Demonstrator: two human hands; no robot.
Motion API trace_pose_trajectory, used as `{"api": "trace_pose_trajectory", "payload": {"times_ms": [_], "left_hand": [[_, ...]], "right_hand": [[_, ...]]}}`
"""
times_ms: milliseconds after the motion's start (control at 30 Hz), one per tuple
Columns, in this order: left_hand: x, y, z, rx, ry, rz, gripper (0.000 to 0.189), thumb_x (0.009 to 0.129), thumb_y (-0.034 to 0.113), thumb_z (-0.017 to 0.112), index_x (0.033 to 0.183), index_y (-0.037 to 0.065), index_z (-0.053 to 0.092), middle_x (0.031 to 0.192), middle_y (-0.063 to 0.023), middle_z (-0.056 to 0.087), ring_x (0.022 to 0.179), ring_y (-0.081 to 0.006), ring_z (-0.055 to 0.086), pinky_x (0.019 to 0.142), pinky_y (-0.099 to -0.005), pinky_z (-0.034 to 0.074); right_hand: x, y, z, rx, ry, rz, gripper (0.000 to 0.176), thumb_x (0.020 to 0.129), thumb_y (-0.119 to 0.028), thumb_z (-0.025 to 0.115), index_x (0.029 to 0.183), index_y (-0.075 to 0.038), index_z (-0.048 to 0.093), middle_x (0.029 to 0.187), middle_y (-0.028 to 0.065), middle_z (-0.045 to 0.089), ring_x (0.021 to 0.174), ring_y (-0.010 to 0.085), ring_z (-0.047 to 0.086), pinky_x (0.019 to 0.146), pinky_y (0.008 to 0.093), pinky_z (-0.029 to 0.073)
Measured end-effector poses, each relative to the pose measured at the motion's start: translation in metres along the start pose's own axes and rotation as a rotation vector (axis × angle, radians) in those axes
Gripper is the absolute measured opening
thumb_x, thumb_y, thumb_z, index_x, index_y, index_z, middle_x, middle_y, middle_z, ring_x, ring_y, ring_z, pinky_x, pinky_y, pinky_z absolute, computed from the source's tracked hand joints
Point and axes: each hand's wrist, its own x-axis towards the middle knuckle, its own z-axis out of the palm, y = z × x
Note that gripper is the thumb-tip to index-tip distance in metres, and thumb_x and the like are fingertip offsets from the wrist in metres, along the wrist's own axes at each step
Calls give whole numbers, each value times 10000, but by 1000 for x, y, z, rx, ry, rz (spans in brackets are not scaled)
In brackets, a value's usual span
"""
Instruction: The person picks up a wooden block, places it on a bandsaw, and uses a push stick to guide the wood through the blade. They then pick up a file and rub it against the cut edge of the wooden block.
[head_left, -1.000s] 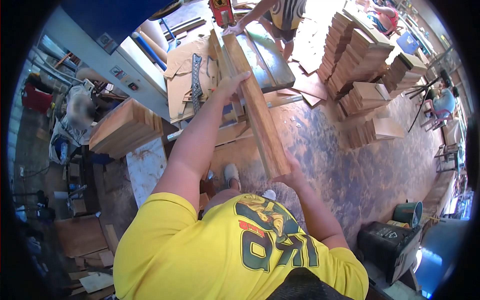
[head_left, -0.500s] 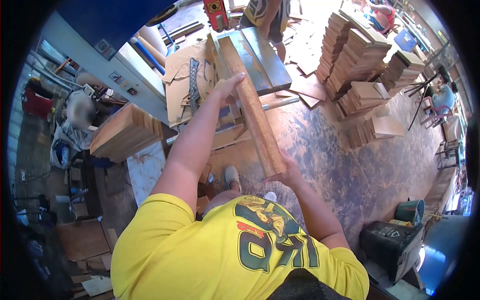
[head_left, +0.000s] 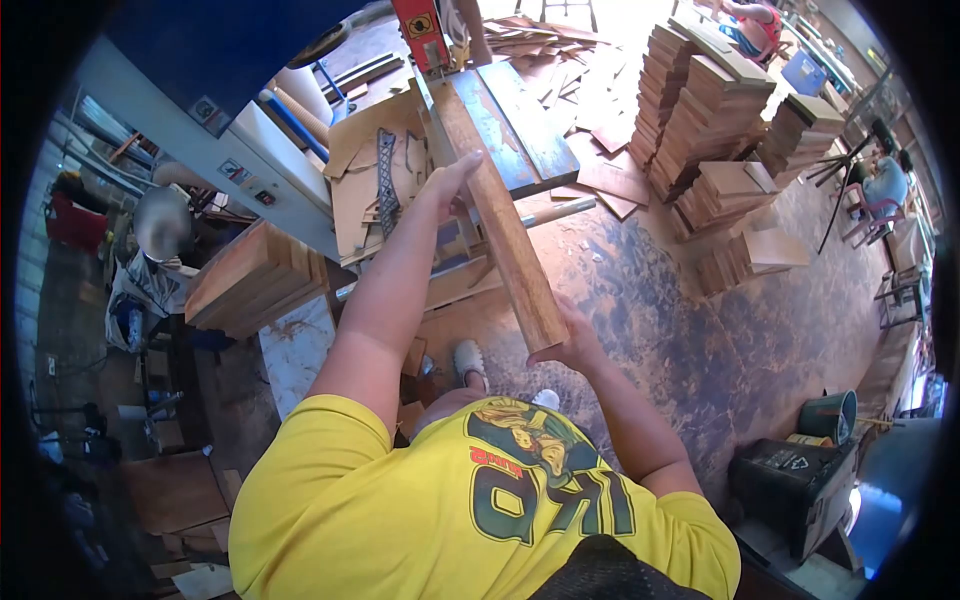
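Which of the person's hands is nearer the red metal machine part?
The left hand, holding the long brown wooden beam partway along; the right hand is farther back, at its end near the yellow shirt.

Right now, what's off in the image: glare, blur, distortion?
Head view: strong fisheye, black surround, stacked boards appear to lean outward. Head view, top: scrap wood washed out by bright light; pale sheen on machine table. Head view, left edge: clutter dim and soft. Head view, centre: plank fairly clear, evenly lit.
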Motion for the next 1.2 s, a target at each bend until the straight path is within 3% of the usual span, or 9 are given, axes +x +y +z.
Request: {"api": "trace_pose_trajectory", "payload": {"times_ms": [67, 267, 467, 533, 633, 767, 833, 900, 1200], "left_hand": [[4, 0, -2, 9, -34, 2, 736, 777, 627, 651, 1190, 20, 594, 1105, -200, 619, 915, -389, 626, 756, -493, 522], [7, 2, 0, -31, -24, -23, 732, 793, 637, 625, 1218, 43, 578, 1160, -199, 614, 970, -399, 631, 765, -537, 523], [-3, 10, 4, -72, -89, -41, 718, 829, 634, 583, 1242, 47, 567, 1186, -208, 609, 1003, -380, 637, 771, -550, 528], [7, 4, 1, -55, -72, -40, 731, 829, 639, 581, 1257, 47, 556, 1193, -210, 607, 1014, -376, 636, 773, -554, 530], [15, 2, -2, -39, -69, -43, 757, 829, 650, 576, 1283, 46, 535, 1209, -213, 602, 1034, -370, 635, 779, -561, 535], [10, 4, -1, -29, -74, -50, 791, 827, 666, 570, 1307, 41, 515, 1222, -216, 595, 1044, -367, 634, 797, -562, 536], [17, 0, -2, -45, -84, -57, 792, 823, 667, 574, 1306, 42, 515, 1220, -215, 595, 1047, -365, 633, 802, -562, 536], [18, -1, -3, -59, -97, -67, 794, 820, 668, 578, 1306, 43, 516, 1217, -215, 595, 1049, -364, 632, 807, -562, 535], [15, -9, -7, 21, -98, -71, 775, 791, 619, 660, 1228, -12, 554, 1114, -188, 631, 921, -326, 672, 783, -473, 562]], "right_hand": [[2, 1, 1, 2, 6, -15, 1088, 432, -277, 962, 1377, -46, 477, 1343, 184, 514, 1266, 359, 484, 1060, 411, 398], [5, 5, 3, 3, -1, 3, 1081, 440, -289, 959, 1381, -59, 480, 1333, 169, 523, 1260, 348, 487, 1055, 413, 402], [11, 0, 2, 24, 1, 8, 1061, 449, -281, 956, 1377, -67, 490, 1334, 162, 521, 1257, 349, 483, 1056, 420, 400], [12, -1, 2, 51, 20, 43, 937, 456, -274, 964, 1274, -34, 575, 1336, 153, 523, 1244, 324, 504, 1034, 404, 406], [14, -1, 2, 70, 9, 31, 1043, 460, -269, 952, 1374, -73, 491, 1341, 147, 521, 1275, 340, 462, 1067, 418, 385], [18, -3, 0, 40, -18, 37, 1040, 463, -255, 951, 1374, -69, 487, 1343, 142, 521, 1274, 341, 463, 1066, 417, 387], [21, -7, -1, 43, 0, 40, 932, 463, -278, 964, 1275, -41, 574, 1334, 143, 524, 1244, 315, 505, 1036, 398, 405], [23, -6, -1, 35, -8, 30, 987, 459, -257, 958, 1325, -56, 530, 1341, 144, 521, 1256, 327, 488, 1048, 403, 402], [31, -1, 0, 46, -18, 43, 1044, 446, -225, 953, 1369, -72, 490, 1336, 157, 525, 1262, 340, 479, 1059, 410, 401]]}}
